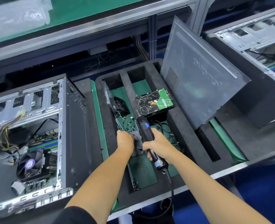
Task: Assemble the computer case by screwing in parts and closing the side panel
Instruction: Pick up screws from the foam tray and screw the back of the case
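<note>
Still early in the build. Right hand (159, 143) wrapped round the driver (149, 139), bit pointing away toward the drive, cord trailing off the near desk edge. Left hand (125, 139) down in the foam tray (188, 136), fingers curled over a black plate (138, 146) among loose screws (128, 125); cannot tell whether gripping the plate or picking a screw. Just beyond, fan (120, 105) with its wires and hard drive (154, 101), board side up, both lying in the tray, not fitted. Case (52, 135) to the left on its side, open: board, cooler and cabling in, drive bays look empty. Side panel (198, 73) off, propped upright at the tray's far right. By the look of it, left to do: mount fan and drive, screw down, then fit the panel. More open cases (254, 38) at far right.
</note>
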